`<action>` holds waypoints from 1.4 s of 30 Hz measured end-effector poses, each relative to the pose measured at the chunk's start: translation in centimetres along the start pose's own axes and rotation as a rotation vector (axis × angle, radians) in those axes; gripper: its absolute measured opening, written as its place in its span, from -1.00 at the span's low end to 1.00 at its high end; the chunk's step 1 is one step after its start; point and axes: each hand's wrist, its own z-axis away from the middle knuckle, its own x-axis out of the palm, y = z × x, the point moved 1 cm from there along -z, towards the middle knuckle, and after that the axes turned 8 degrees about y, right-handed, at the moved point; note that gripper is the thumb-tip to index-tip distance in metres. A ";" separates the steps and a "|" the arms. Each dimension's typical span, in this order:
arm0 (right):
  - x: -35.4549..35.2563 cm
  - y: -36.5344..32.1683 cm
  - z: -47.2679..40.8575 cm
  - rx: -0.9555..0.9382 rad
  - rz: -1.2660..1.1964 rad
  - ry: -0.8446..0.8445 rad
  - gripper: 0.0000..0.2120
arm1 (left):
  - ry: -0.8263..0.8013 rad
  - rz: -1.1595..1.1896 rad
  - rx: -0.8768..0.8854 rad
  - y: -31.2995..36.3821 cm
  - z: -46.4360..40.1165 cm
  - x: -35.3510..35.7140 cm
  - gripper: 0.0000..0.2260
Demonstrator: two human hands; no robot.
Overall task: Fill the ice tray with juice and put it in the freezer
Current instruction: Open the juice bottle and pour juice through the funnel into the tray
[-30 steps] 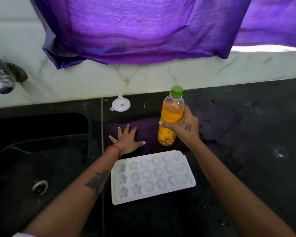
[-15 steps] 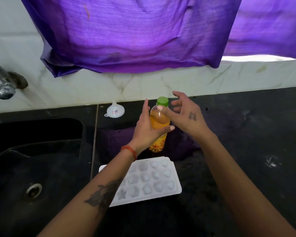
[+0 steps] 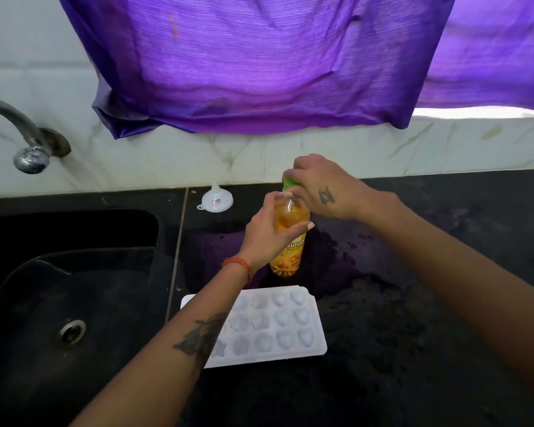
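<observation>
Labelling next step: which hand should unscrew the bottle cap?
Right. The right hand already grips the green cap, while the left hand holds the juice bottle steady.

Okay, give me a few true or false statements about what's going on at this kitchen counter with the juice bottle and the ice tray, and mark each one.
1. The left hand grips the clear plastic bottle of orange juice. True.
2. The right hand rests flat on the counter. False: it is curled over the bottle's green screw cap.
3. The white plastic ice tray already holds orange juice. False: its moulded cells look empty and white.
4. A small white plastic funnel stands on the black stone counter near the wall. True.
5. The bottle stands in the sink. False: it is on the counter, behind the tray.
</observation>
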 end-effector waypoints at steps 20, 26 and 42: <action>-2.2 0.3 -1.7 0.036 0.072 -0.185 -0.54 | -0.138 0.083 -0.052 -0.6 -0.2 0.0 -0.34; -1.5 0.1 -1.9 -0.042 0.112 -0.194 -0.72 | -0.166 0.083 -0.052 -0.5 -0.2 -0.2 -0.41; -2.9 0.8 -2.1 -0.089 0.003 -0.234 -0.58 | -0.193 0.104 -0.066 -0.4 -0.4 -0.4 -0.32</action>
